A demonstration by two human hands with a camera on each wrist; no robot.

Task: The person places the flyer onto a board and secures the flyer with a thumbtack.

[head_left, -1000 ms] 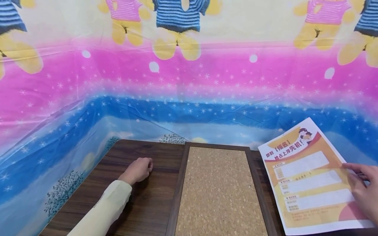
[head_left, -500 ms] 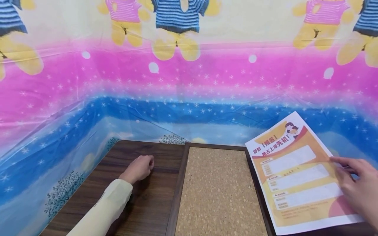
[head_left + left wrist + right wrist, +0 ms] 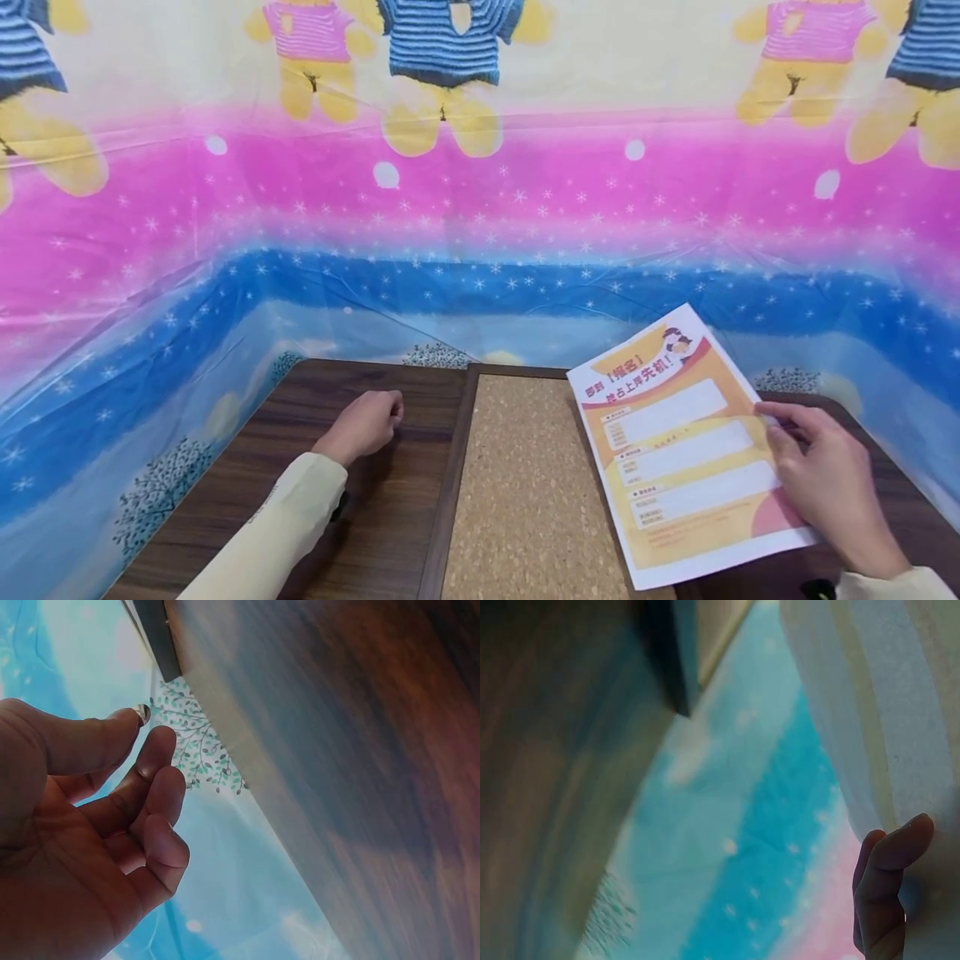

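My right hand (image 3: 828, 483) pinches a printed paper flyer (image 3: 678, 442) by its right edge, thumb and fingers on either side of the sheet. Orange and white, with red lettering, the flyer slants over the right part of a wood-framed cork board (image 3: 525, 483) and covers that side of it. To the left of the board, my left hand (image 3: 363, 429) is held over the table, palm turned away from the head camera. The left wrist view shows its thumb and index finger pinching a small shiny thumbtack (image 3: 142, 714); the other fingers curl loosely.
The dark wood-grain table (image 3: 247, 483) carries the cork board, whose frame reaches the table's back edge. A printed cloth (image 3: 450, 283) with bears, pink and blue bands hangs behind and at both sides.
My right hand has brought the flyer leftward, from beside the cork board to over its right part. My left hand has shifted slightly to the right.
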